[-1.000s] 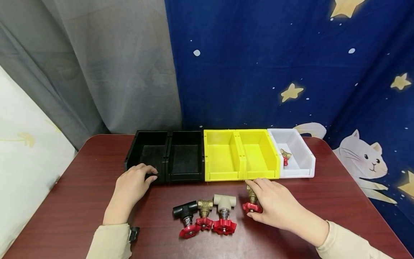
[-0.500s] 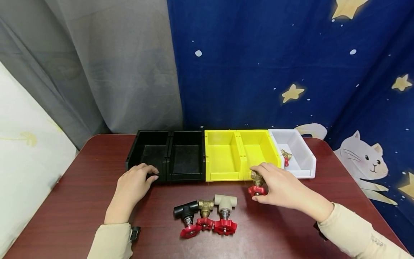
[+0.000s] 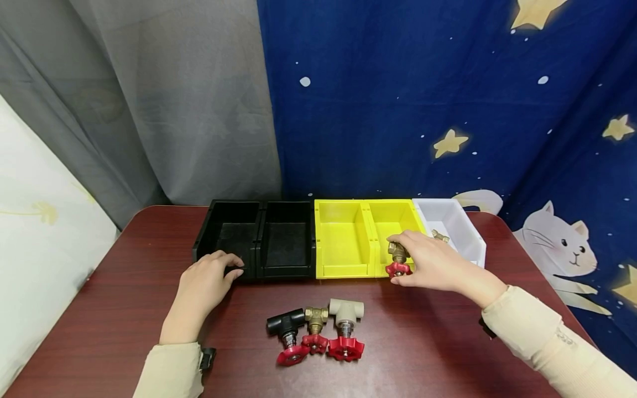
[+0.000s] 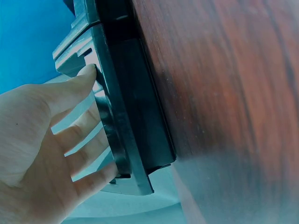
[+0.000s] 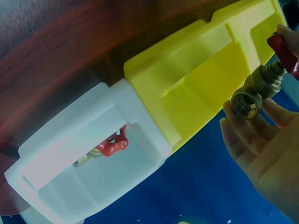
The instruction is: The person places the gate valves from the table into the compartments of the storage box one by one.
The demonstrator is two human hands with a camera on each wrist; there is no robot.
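My right hand (image 3: 438, 261) holds a brass gate valve (image 3: 397, 251) with a red handwheel over the front of the right yellow bin (image 3: 390, 218). In the right wrist view, the thumb is at the handwheel (image 5: 285, 53) and fingers support the brass body (image 5: 254, 93). My left hand (image 3: 206, 284) grips the front rim of the leftmost black bin (image 3: 204, 235), its fingers over the edge. On the table lie a black tee valve (image 3: 287, 326), a small brass valve (image 3: 315, 326) and a beige tee valve (image 3: 345, 320), all with red handwheels.
A second black bin (image 3: 287, 272) and another yellow bin (image 3: 343, 271) stand in the middle of the row. The white bin (image 3: 470, 237) at the right end contains a brass valve (image 5: 112, 142) with a red handwheel. Curtains hang behind the table (image 3: 124, 309).
My right hand has lifted the brass valve from the table and carried it forward over the right yellow bin's front. The left hand stays at the black bin's rim.
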